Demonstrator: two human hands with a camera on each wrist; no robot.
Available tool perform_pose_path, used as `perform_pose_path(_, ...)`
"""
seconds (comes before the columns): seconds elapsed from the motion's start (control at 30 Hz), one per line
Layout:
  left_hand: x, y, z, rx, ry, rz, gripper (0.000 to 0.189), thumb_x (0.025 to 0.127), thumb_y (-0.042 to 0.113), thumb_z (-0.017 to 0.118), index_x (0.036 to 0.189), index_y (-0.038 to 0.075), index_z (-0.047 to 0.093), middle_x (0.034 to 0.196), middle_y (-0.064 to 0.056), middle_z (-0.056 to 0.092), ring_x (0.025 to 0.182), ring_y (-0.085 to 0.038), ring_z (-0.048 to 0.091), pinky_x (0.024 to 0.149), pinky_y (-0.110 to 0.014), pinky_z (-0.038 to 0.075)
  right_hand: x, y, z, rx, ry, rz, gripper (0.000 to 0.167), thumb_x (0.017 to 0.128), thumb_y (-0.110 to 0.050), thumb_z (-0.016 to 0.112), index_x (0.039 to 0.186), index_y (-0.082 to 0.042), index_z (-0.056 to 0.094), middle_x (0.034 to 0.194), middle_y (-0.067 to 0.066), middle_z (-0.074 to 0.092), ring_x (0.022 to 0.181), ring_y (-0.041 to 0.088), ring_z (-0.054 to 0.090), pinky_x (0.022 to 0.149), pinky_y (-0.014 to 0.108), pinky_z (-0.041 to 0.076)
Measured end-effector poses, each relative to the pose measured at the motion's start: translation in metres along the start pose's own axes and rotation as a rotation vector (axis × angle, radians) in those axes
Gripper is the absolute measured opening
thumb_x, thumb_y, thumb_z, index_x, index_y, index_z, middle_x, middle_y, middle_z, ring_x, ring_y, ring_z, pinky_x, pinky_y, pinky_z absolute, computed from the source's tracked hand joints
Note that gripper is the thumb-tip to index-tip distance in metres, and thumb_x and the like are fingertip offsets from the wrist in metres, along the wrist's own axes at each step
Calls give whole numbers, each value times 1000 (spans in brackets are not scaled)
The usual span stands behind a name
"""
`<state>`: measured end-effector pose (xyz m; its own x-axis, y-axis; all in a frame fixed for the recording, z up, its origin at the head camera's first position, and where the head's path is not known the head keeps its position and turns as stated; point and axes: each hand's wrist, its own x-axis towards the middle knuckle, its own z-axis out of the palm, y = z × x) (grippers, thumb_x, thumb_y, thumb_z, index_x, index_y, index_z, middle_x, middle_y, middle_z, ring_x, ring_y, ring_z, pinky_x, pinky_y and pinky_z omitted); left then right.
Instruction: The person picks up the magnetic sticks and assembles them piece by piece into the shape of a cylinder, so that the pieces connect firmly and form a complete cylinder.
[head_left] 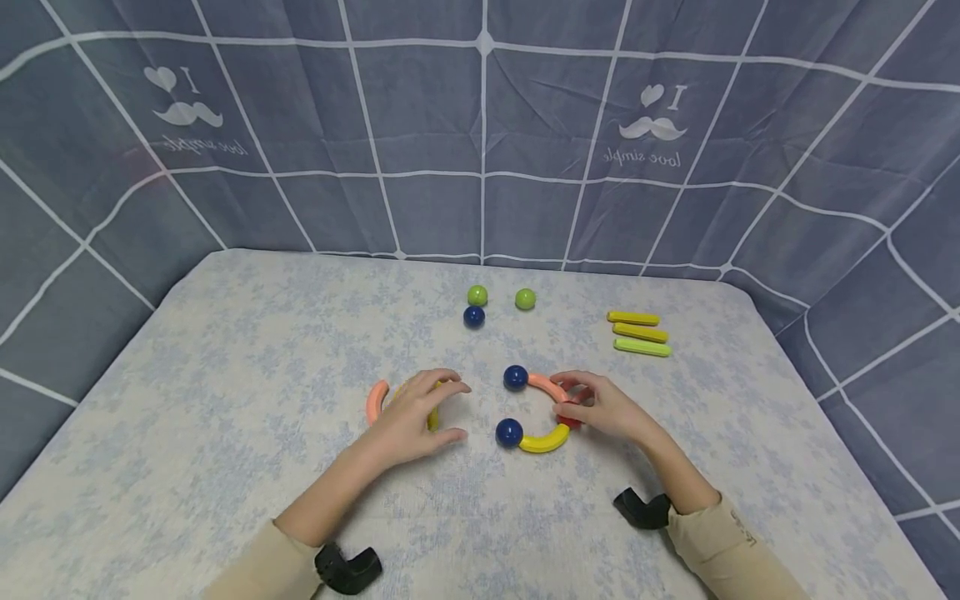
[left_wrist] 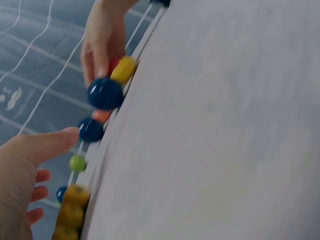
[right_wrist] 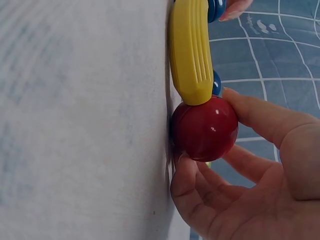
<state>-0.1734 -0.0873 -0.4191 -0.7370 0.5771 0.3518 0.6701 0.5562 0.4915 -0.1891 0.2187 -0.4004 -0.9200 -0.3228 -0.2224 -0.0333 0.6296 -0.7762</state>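
My right hand (head_left: 600, 407) grips a red ball (right_wrist: 205, 127) between thumb and fingers, low at the tabletop. A curved yellow rod (head_left: 546, 442) and a curved orange rod (head_left: 549, 385) run leftward from that ball. At the far end of each sits a dark blue ball, one farther back (head_left: 515, 377) and one nearer (head_left: 509, 433). With fingers spread and nothing gripped, my left hand (head_left: 416, 421) hovers over several yellow pieces (left_wrist: 71, 215), partly hiding them. Left of these lies another curved orange rod (head_left: 376, 403).
Farther back are two green balls (head_left: 477, 295) (head_left: 525, 299) and a dark blue ball (head_left: 474, 317). Two straight yellow rods (head_left: 640, 332) and a yellow-green rod (head_left: 642, 347) lie at the right rear. A checked curtain (head_left: 435, 212) hangs behind the cloth-covered table (head_left: 247, 350).
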Motion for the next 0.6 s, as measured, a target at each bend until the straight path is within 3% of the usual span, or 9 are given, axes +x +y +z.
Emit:
perform_pose_path(0.13, -5, -15, -13, 59, -76, -40, 57, 71, 32, 77, 122, 16, 56, 128, -8, 48, 121, -29, 40, 101, -52, 30, 0, 1, 0, -1, -4, 1, 47, 83, -23, 68, 125, -8, 53, 112, 13, 56, 90, 23, 55, 64, 30, 48)
perform_pose_path(0.3, -9, -25, -19, 115, -185, -44, 59, 74, 34, 74, 127, 16, 54, 132, -7, 48, 123, -29, 39, 104, -52, 26, 1, 1, 0, 1, -11, -2, 46, 84, -23, 67, 125, -8, 53, 113, 13, 56, 91, 23, 55, 65, 29, 48)
perform_pose_path(0.6, -8, -30, -21, 111, -209, -35, 56, 75, 34, 73, 125, 15, 56, 129, -5, 51, 122, -27, 42, 105, -49, 24, -1, 1, 0, 7, -12, -25, 46, 84, -23, 67, 125, -7, 53, 113, 13, 56, 90, 23, 54, 64, 30, 48)
